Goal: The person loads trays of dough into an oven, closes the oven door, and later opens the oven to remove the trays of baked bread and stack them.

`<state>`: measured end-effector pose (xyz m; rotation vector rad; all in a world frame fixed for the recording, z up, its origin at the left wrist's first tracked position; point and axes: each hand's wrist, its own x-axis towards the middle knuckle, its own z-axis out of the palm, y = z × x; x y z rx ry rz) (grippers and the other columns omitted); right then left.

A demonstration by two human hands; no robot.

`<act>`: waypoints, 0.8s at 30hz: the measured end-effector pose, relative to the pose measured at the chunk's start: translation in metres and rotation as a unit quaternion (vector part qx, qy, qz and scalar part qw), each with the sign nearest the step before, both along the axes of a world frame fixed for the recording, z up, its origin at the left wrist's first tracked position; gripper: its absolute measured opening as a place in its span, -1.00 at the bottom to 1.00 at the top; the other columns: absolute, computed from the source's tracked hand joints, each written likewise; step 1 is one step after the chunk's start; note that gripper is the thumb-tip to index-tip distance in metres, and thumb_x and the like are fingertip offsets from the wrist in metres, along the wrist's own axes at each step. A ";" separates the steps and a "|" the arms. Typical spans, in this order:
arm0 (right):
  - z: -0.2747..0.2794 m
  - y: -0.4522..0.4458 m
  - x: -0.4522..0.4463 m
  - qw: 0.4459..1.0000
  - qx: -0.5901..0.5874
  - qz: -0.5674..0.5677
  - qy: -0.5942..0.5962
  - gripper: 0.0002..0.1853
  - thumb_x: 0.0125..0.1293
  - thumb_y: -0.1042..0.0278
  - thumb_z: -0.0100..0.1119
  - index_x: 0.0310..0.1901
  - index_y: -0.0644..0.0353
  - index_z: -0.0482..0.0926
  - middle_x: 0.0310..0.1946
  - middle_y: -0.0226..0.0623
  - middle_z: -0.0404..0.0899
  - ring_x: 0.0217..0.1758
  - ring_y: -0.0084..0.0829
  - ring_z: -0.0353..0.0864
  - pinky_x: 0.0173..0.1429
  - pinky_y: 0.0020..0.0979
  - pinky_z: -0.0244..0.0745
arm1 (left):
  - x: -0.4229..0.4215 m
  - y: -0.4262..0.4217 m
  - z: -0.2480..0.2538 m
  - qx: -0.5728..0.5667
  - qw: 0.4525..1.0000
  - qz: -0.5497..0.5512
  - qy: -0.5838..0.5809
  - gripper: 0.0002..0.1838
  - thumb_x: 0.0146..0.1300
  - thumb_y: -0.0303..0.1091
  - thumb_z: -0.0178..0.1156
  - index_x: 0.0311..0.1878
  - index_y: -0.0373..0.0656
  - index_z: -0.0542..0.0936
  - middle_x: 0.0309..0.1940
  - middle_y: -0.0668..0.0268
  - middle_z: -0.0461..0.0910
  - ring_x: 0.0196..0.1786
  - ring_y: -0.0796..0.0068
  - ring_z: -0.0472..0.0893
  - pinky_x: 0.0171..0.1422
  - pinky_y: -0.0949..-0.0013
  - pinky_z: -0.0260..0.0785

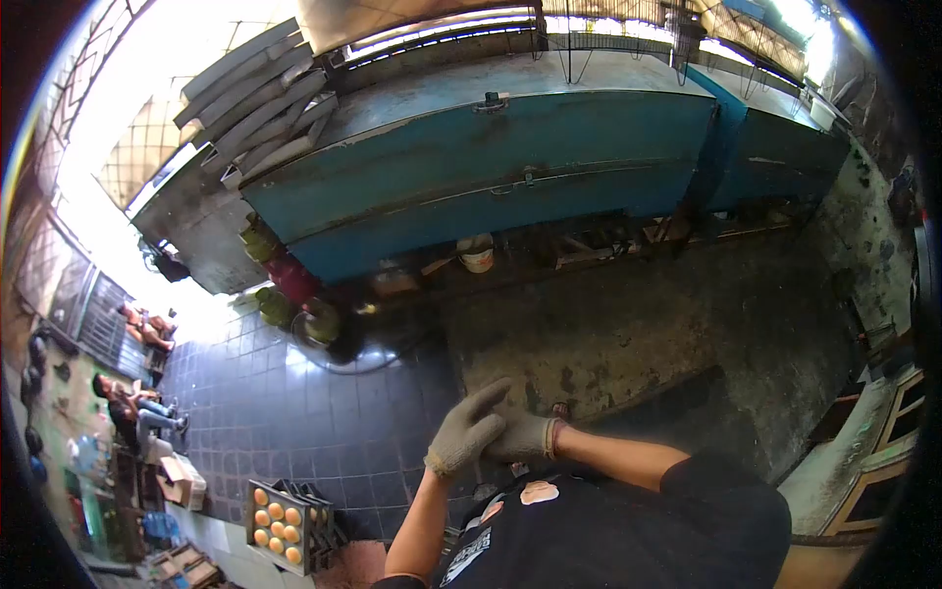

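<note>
The pale knitted work gloves [451, 447] are on the person's two hands, near, in front of the dark shirt [608, 530]. The left hand [469, 428] lies against the right, its fingers extended and grasping nothing visible; the right hand [523, 439] is partly covered, so I cannot tell whether it is clenched. A loose glove could snag or slip on a later grip if its fingers are not seated well. The dark hose [368, 369] curving over the tiled floor [392, 442] could catch a foot stepping left. Near left, a tray [306, 540] holds round golden buns [277, 512]; a knock to its stack could shift them. Farther left stands a cardboard box [177, 481], contents hidden. Far, below the blue cabinet [491, 162], sits a white bucket [478, 261], its contents unclear.
</note>
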<state>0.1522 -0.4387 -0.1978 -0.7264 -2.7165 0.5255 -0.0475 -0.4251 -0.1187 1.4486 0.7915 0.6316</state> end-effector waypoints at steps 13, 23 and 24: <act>0.087 -0.019 -0.016 0.791 -0.530 -0.125 0.278 -0.14 0.64 -0.12 0.47 0.72 0.31 0.47 0.53 -0.04 0.71 0.53 -0.28 0.69 0.60 -0.14 0.63 | 0.041 0.039 0.045 0.022 0.795 0.112 -0.596 -0.31 0.83 0.09 0.09 0.86 0.03 0.41 0.85 0.10 0.40 0.84 -0.01 0.42 0.86 -0.41 0.31; 0.099 -0.019 -0.017 0.839 -0.481 -0.119 0.225 -0.26 0.61 -0.32 0.41 0.43 0.24 0.77 0.19 -0.06 0.89 0.19 -0.25 0.85 0.32 -0.12 0.74 | 0.047 0.023 0.050 -0.025 0.787 0.049 -0.614 -0.28 0.84 0.12 0.07 0.89 0.03 0.37 0.88 0.05 0.34 0.86 -0.08 0.38 0.90 -0.40 0.25; 0.091 -0.018 -0.019 0.831 -0.496 -0.123 0.222 -0.30 0.61 -0.35 0.39 0.31 0.23 0.81 0.03 -0.11 0.89 0.04 -0.30 0.83 0.17 -0.13 0.72 | 0.045 0.022 0.050 -0.026 0.788 0.051 -0.613 -0.28 0.84 0.12 0.07 0.89 0.03 0.37 0.88 0.05 0.34 0.86 -0.08 0.38 0.90 -0.40 0.25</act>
